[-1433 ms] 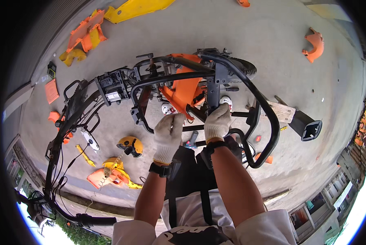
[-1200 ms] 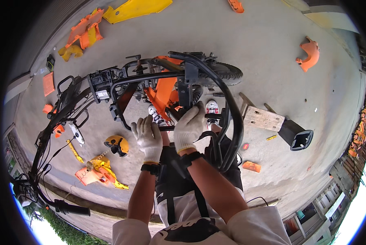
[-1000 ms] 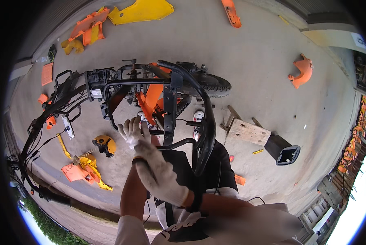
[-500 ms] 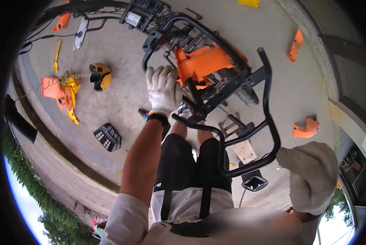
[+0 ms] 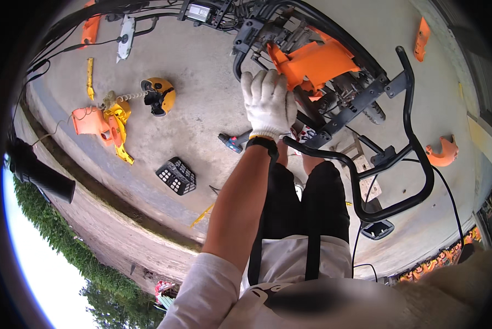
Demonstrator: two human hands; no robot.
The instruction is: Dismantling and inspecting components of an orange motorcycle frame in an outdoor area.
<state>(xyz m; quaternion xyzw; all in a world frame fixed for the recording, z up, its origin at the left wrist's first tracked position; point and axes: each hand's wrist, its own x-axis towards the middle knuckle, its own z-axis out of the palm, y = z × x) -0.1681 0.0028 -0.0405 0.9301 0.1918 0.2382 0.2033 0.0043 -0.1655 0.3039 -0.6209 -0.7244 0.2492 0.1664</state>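
Observation:
My left hand (image 5: 268,101), in a white knitted glove with a dark band at the wrist, reaches up to the stripped vehicle's black tubular frame (image 5: 239,67). Its fingers lie close together and curl over the frame tube beside an orange body panel (image 5: 317,61). The palm side is hidden. A black tubular rack (image 5: 419,151) extends from the frame toward my right. At the lower right, a pale blurred shape, my gloved right hand (image 5: 448,288), is very near the camera and away from the frame. Its fingers cannot be made out.
A cordless drill (image 5: 234,142), a black crate (image 5: 176,175) and a yellow helmet (image 5: 159,96) lie on the concrete. Orange and yellow panels (image 5: 95,123) lie farther left. An orange curved piece (image 5: 443,151) is on the right, near a black cable (image 5: 451,200).
The view has shifted, so the frame and floor items appear farther right. My left hand stays on the tube. My right hand has dropped lower and back from beside the rack.

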